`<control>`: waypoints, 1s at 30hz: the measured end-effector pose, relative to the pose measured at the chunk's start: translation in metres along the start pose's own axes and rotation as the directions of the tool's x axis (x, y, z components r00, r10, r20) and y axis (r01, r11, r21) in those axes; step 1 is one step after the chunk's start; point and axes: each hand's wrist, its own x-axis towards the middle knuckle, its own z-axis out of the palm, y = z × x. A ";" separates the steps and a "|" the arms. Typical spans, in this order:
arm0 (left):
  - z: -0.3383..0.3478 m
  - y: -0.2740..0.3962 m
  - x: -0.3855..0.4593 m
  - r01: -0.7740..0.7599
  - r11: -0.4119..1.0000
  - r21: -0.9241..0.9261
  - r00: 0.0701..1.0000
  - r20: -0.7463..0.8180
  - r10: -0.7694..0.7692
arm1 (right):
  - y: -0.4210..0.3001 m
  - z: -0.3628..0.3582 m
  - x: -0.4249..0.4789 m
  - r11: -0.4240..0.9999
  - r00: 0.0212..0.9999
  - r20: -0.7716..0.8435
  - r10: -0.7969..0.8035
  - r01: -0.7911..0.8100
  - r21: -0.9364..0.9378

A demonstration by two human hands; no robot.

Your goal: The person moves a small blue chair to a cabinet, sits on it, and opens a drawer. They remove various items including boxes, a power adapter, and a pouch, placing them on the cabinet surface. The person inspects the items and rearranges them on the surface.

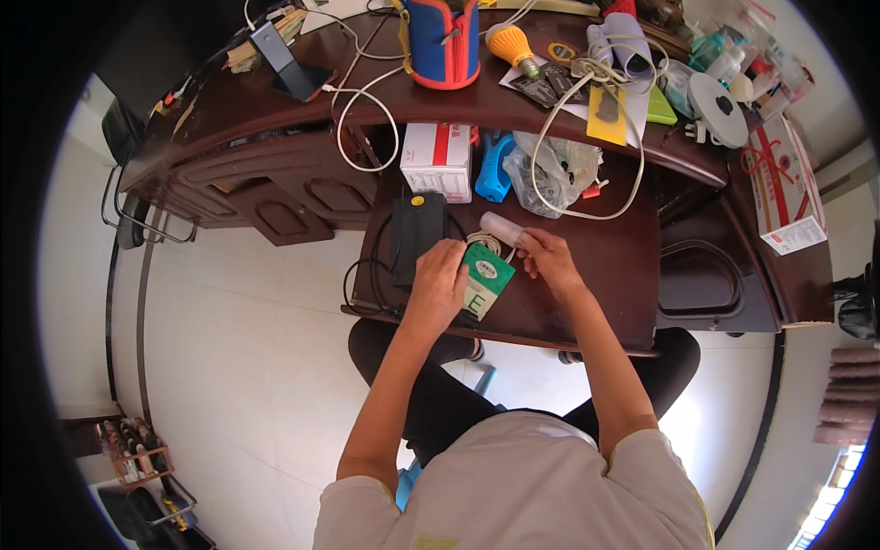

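My right hand (552, 260) grips a translucent whitish cylinder (501, 228) by its near end, its far end pointing up and left. Under it lies a coil of white cable (485, 239). My left hand (438, 280) is at the left edge of a green and cream printed packet (489, 269), with its fingertips partly hidden; whether it grips the packet is unclear. Just left of that hand, a black box-shaped power adapter (418, 220) with a yellow round sticker lies on the pull-out shelf (577, 302), its black cord (352, 275) looping over the left side.
Behind stand a white and red carton (436, 163), a blue plastic tool (495, 168) and a clear plastic bag (550, 175). A white cable (636, 199) hangs over the desk edge. Above sit a blue and red zipped pouch (443, 45), an orange bulb (510, 45) and a phone (273, 49).
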 end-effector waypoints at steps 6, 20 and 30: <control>0.018 0.020 -0.009 -0.006 0.930 0.368 0.974 0.213 -0.078 | 0.011 -0.026 -0.047 0.970 0.994 -0.104 0.034 -0.007 0.245; 0.022 0.009 -0.025 -0.064 0.930 0.362 0.974 0.227 -0.021 | -0.155 0.024 0.005 0.308 0.334 -0.111 -0.936 0.623 -0.719; -0.010 0.012 -0.037 0.199 0.963 0.184 0.980 -0.051 -0.193 | -0.173 0.047 0.071 0.029 0.419 0.053 -0.906 0.188 -0.982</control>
